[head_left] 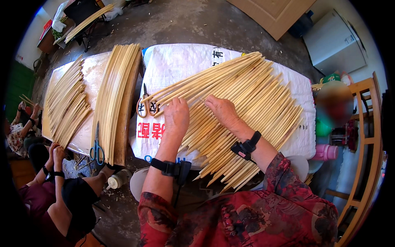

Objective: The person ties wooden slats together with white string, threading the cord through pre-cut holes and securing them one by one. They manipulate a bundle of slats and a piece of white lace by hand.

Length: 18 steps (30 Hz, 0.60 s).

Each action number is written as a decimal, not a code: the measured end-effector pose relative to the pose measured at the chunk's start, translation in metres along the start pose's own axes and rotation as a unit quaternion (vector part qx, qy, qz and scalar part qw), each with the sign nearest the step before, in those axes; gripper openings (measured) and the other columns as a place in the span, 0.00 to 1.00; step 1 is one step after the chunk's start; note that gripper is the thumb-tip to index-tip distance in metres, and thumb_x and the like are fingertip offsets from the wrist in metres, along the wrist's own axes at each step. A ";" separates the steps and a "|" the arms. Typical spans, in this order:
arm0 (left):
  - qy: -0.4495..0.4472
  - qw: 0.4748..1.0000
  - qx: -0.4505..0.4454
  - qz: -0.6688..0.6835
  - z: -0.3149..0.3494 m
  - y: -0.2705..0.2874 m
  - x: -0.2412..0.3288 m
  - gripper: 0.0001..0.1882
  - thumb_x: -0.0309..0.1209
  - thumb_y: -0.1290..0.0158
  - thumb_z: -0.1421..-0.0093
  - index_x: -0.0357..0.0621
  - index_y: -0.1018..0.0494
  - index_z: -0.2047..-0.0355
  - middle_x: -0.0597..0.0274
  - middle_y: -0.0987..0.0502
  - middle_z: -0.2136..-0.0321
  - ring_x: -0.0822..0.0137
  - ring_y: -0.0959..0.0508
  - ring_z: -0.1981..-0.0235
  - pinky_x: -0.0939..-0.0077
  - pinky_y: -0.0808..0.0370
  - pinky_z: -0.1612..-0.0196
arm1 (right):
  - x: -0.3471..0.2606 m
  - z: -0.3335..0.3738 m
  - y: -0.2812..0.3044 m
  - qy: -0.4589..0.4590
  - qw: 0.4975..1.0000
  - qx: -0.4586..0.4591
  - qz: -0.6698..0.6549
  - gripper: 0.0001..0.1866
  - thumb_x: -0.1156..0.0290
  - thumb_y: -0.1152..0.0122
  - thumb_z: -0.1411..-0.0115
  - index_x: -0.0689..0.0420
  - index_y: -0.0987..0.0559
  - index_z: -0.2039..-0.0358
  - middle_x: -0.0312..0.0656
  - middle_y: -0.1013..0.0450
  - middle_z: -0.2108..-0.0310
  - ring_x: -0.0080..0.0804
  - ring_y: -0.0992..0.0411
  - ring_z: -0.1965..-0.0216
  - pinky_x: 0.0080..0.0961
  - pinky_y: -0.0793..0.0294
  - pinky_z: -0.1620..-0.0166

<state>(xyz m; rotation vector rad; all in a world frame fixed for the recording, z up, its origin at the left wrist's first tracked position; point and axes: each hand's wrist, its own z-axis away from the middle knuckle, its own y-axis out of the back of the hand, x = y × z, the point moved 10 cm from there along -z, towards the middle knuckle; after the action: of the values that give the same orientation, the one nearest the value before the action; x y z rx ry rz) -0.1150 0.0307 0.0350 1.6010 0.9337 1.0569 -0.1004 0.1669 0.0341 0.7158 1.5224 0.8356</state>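
Observation:
A wide layer of pale yellow peeled stalks [247, 111] lies slantwise over a white woven sack cloth [173, 61]. Across its upper left side, a narrower bundle of stalks [214, 76] rests at a flatter angle. My left hand [177, 117] is closed at the lower edge of that bundle, its fingertips pressed together. Just right of it, above the layer, my right hand [222, 109] pinches thumb and fingers; what sits between them is too small to name. Scissors with orange handles [142, 108] lie left of my left hand, partly under the stalk ends.
On the left, a wooden table [92, 61] bears two stalk piles and blue-handled scissors [97, 150]. A co-worker's hands [55, 156] are at its near edge; another person sits farther left. At right are a pink container [326, 152] and a wooden chair frame [364, 140].

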 end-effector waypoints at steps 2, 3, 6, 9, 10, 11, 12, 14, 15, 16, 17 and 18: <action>0.004 0.999 -0.010 0.045 0.001 -0.003 -0.003 0.07 0.21 0.53 0.52 0.40 0.31 0.70 0.52 0.30 0.68 0.53 0.28 0.62 0.60 0.30 0.63 | -0.004 0.003 0.000 0.019 1.000 0.007 -0.016 0.08 0.65 0.48 0.43 0.55 0.26 0.67 0.45 0.26 0.73 0.45 0.27 0.71 0.34 0.28 0.68; -0.002 0.998 -0.004 0.066 0.001 0.000 -0.002 0.07 0.21 0.54 0.51 0.40 0.31 0.70 0.51 0.30 0.68 0.52 0.29 0.62 0.59 0.30 0.61 | -0.006 0.005 0.001 0.035 0.999 0.017 -0.027 0.08 0.66 0.47 0.43 0.55 0.26 0.65 0.46 0.26 0.72 0.44 0.27 0.70 0.33 0.27 0.68; -0.014 0.992 0.005 0.123 0.002 0.004 -0.002 0.08 0.20 0.56 0.50 0.38 0.31 0.68 0.48 0.30 0.67 0.49 0.30 0.61 0.59 0.31 0.58 | -0.008 0.009 0.002 0.056 0.997 0.031 -0.040 0.10 0.68 0.47 0.43 0.55 0.25 0.60 0.47 0.25 0.68 0.43 0.26 0.69 0.31 0.26 0.66; -0.013 0.989 0.002 0.150 0.004 0.003 -0.005 0.10 0.20 0.57 0.48 0.38 0.31 0.65 0.48 0.30 0.67 0.48 0.30 0.60 0.60 0.31 0.58 | -0.006 0.009 0.000 0.061 0.997 0.031 -0.036 0.12 0.66 0.50 0.41 0.51 0.25 0.57 0.47 0.25 0.69 0.44 0.26 0.69 0.33 0.26 0.66; -0.014 0.988 0.004 0.153 0.004 0.003 -0.005 0.10 0.20 0.57 0.48 0.38 0.30 0.65 0.48 0.30 0.67 0.48 0.30 0.60 0.60 0.31 0.58 | -0.005 0.009 -0.001 0.062 0.997 0.030 -0.034 0.13 0.64 0.52 0.40 0.50 0.26 0.57 0.47 0.25 0.70 0.44 0.26 0.70 0.35 0.27 0.67; -0.014 0.987 0.006 0.157 0.004 0.003 -0.005 0.10 0.21 0.56 0.48 0.37 0.30 0.65 0.48 0.30 0.67 0.49 0.30 0.60 0.61 0.31 0.58 | -0.005 0.009 -0.001 0.065 0.997 0.029 -0.033 0.13 0.64 0.52 0.40 0.50 0.26 0.57 0.47 0.25 0.70 0.44 0.26 0.70 0.35 0.27 0.67; -0.013 0.987 0.010 0.160 0.005 0.003 -0.005 0.09 0.20 0.57 0.48 0.37 0.30 0.66 0.48 0.30 0.66 0.49 0.30 0.60 0.60 0.32 0.57 | -0.005 0.009 -0.001 0.067 0.997 0.029 -0.032 0.13 0.64 0.53 0.40 0.50 0.26 0.56 0.47 0.25 0.70 0.44 0.26 0.70 0.34 0.27 0.67; -0.010 0.986 0.018 0.166 0.006 0.004 -0.006 0.09 0.20 0.58 0.49 0.37 0.31 0.68 0.49 0.30 0.66 0.49 0.31 0.60 0.60 0.32 0.57 | -0.006 0.009 -0.001 0.070 0.997 0.024 -0.029 0.13 0.65 0.53 0.40 0.50 0.26 0.56 0.47 0.25 0.70 0.44 0.26 0.70 0.34 0.27 0.67; -0.008 0.986 0.017 0.165 0.006 0.004 -0.005 0.09 0.20 0.58 0.49 0.37 0.31 0.68 0.49 0.30 0.65 0.49 0.31 0.60 0.60 0.32 0.57 | -0.007 0.009 0.000 0.070 0.997 0.021 -0.026 0.13 0.65 0.53 0.40 0.50 0.26 0.56 0.47 0.25 0.71 0.44 0.26 0.70 0.34 0.27 0.67; -0.007 0.986 0.017 0.164 0.006 0.005 -0.005 0.09 0.19 0.58 0.50 0.37 0.31 0.68 0.49 0.31 0.65 0.49 0.31 0.60 0.60 0.32 0.57 | -0.007 0.009 0.000 0.070 0.997 0.017 -0.024 0.13 0.65 0.53 0.40 0.50 0.26 0.55 0.47 0.25 0.71 0.44 0.26 0.71 0.34 0.26 0.68; -0.006 0.986 0.016 0.164 0.006 0.005 -0.005 0.10 0.19 0.58 0.50 0.37 0.31 0.67 0.48 0.31 0.65 0.49 0.31 0.60 0.61 0.32 0.56 | -0.007 0.009 -0.001 0.071 0.997 0.015 -0.021 0.13 0.65 0.54 0.40 0.50 0.26 0.55 0.48 0.25 0.71 0.44 0.26 0.71 0.34 0.26 0.68; -0.006 0.987 0.015 0.163 0.007 0.005 -0.004 0.10 0.19 0.58 0.50 0.37 0.31 0.67 0.48 0.31 0.65 0.49 0.31 0.60 0.61 0.32 0.56 | -0.007 0.009 -0.001 0.073 0.997 0.012 -0.019 0.14 0.66 0.54 0.39 0.50 0.26 0.55 0.48 0.25 0.72 0.44 0.26 0.71 0.35 0.26 0.68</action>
<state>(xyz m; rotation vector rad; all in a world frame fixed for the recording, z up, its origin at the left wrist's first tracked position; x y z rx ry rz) -0.1098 0.0238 0.0375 1.8239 0.6944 1.2576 -0.0904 0.1617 0.0364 0.6544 1.6734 0.8569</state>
